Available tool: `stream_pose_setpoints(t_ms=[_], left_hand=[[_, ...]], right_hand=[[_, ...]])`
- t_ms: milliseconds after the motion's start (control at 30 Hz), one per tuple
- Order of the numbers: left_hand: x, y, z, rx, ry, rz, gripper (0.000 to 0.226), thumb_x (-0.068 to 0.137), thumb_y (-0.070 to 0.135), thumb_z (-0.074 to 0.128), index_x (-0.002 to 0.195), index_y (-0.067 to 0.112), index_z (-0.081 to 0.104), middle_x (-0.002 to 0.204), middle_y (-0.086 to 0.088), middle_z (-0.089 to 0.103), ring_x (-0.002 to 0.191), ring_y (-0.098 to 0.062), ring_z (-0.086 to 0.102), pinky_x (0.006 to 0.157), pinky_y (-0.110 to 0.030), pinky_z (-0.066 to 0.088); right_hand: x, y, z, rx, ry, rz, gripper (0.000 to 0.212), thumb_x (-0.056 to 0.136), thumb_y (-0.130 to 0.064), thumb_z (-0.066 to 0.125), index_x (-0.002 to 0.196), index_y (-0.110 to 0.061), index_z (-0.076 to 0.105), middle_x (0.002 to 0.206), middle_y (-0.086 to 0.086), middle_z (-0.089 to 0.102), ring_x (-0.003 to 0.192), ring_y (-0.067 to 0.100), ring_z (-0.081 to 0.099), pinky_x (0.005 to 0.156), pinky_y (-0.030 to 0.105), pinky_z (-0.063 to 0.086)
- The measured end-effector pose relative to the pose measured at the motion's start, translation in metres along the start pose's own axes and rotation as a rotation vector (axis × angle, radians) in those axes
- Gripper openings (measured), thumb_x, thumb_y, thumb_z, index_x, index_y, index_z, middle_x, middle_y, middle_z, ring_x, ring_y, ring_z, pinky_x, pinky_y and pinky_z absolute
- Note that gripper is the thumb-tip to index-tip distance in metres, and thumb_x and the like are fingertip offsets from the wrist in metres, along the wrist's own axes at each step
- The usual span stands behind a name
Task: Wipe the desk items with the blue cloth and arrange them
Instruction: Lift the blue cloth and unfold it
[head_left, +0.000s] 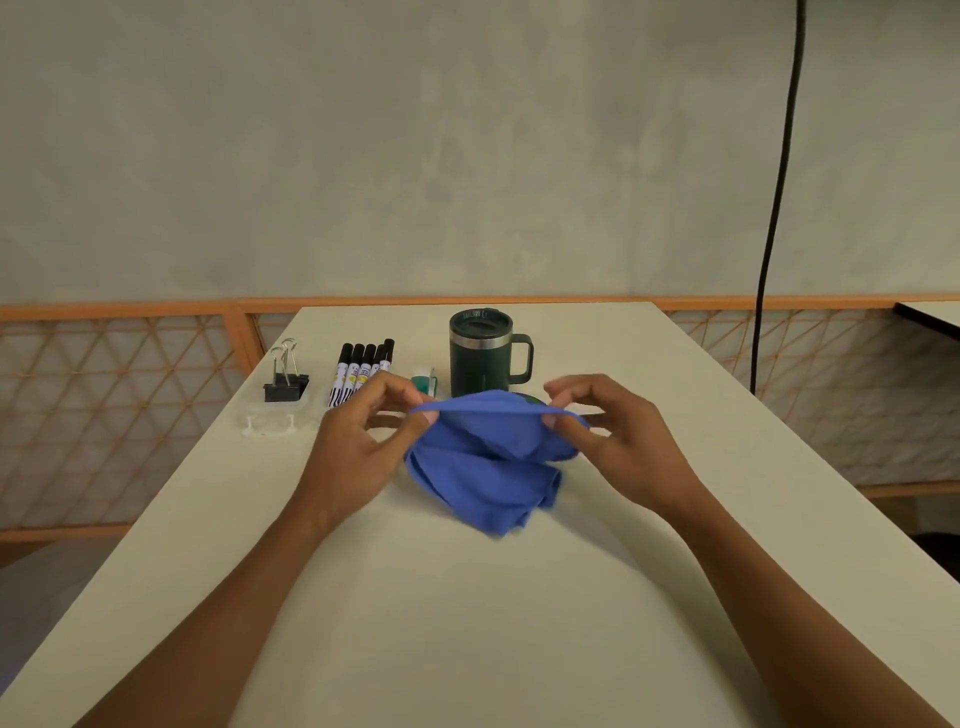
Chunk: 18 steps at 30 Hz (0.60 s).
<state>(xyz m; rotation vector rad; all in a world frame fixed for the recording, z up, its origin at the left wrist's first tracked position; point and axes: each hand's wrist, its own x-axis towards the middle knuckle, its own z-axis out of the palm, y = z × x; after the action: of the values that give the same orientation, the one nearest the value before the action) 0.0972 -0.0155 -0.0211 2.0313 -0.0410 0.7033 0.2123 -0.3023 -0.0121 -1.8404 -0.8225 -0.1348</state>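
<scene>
Far row, left to right: clips (284, 383), markers (361, 371), mug (480, 358); cloth (488, 467) before mug, on desk (467, 623).

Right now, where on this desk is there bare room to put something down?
Bare desk lies right of the mug and on the near side of the blue cloth. Crowded beyond the cloth: clips, markers, mug in a row.

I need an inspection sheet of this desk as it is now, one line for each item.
Surface: pale table, no spill seen.
Job's things: blue cloth, lifted at its top edge, lower part on the table; lidded dark mug, upright; markers side by side; binder clips in a clear tray; small green-white item beside the mug.
Clutter: nothing seen.
Grip: left hand and right hand each pinch the cloth's top edge.
Cables: one black cable hangs at the right, beyond the table.
Surroundings: plain wall, orange lattice railing.
</scene>
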Motion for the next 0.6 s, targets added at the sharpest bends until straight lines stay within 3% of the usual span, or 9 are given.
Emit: stream_pose_setpoints(t_ms=[67, 200, 267, 367, 500, 600], left_hand=[[0.002, 0.001, -0.002, -0.081, 0.035, -0.027, 0.013, 0.098, 0.020, 0.078, 0.107, 0.020, 0.069, 0.110, 0.006, 0.076, 0.103, -0.017, 0.073, 0.091, -0.029, 0.060], [0.005, 0.004, -0.009, -0.177, 0.080, -0.054, 0.018, 0.096, 0.019, 0.079, 0.113, 0.022, 0.074, 0.115, 0.006, 0.077, 0.108, -0.018, 0.072, 0.092, -0.023, 0.060], [0.007, 0.004, -0.013, -0.174, 0.103, -0.065, 0.019, 0.095, 0.021, 0.081, 0.113, 0.021, 0.076, 0.115, 0.005, 0.078, 0.106, -0.017, 0.072, 0.092, -0.023, 0.059], [0.008, 0.003, -0.019, -0.087, 0.137, -0.064, 0.016, 0.097, 0.031, 0.079, 0.112, 0.024, 0.079, 0.108, 0.005, 0.080, 0.101, -0.016, 0.075, 0.095, -0.034, 0.060], [0.011, 0.000, -0.030, -0.009, 0.226, -0.062, 0.014, 0.099, 0.034, 0.076, 0.111, 0.026, 0.077, 0.098, 0.009, 0.078, 0.093, -0.015, 0.074, 0.093, -0.047, 0.062], [0.007, 0.008, -0.022, -0.044, 0.125, -0.050, 0.024, 0.092, 0.038, 0.080, 0.114, 0.027, 0.075, 0.098, 0.005, 0.077, 0.092, -0.018, 0.073, 0.087, -0.046, 0.062]], right_hand=[[0.004, -0.003, 0.005, 0.062, -0.021, 0.069, 0.005, 0.102, -0.022, 0.072, 0.105, -0.026, 0.072, 0.120, -0.015, 0.075, 0.112, 0.012, 0.072, 0.087, 0.027, 0.061], [0.007, -0.006, 0.011, 0.049, -0.032, 0.131, 0.008, 0.100, -0.029, 0.075, 0.105, -0.024, 0.070, 0.100, -0.009, 0.077, 0.093, 0.015, 0.073, 0.076, 0.028, 0.061], [0.009, -0.011, 0.008, 0.118, 0.031, 0.124, 0.013, 0.098, -0.027, 0.077, 0.106, -0.018, 0.072, 0.099, -0.007, 0.079, 0.095, 0.014, 0.075, 0.079, 0.029, 0.063], [0.013, -0.019, 0.000, 0.273, 0.137, 0.095, 0.015, 0.099, -0.020, 0.076, 0.111, -0.011, 0.073, 0.103, -0.001, 0.080, 0.098, 0.014, 0.076, 0.083, 0.026, 0.062], [0.018, -0.029, -0.010, 0.370, 0.226, 0.102, 0.018, 0.106, -0.020, 0.066, 0.121, -0.014, 0.073, 0.108, -0.003, 0.080, 0.103, 0.012, 0.075, 0.086, 0.022, 0.058], [0.020, -0.038, -0.010, 0.313, 0.193, 0.109, 0.021, 0.106, -0.024, 0.064, 0.125, -0.020, 0.072, 0.105, -0.009, 0.081, 0.103, 0.011, 0.076, 0.085, 0.026, 0.061]])
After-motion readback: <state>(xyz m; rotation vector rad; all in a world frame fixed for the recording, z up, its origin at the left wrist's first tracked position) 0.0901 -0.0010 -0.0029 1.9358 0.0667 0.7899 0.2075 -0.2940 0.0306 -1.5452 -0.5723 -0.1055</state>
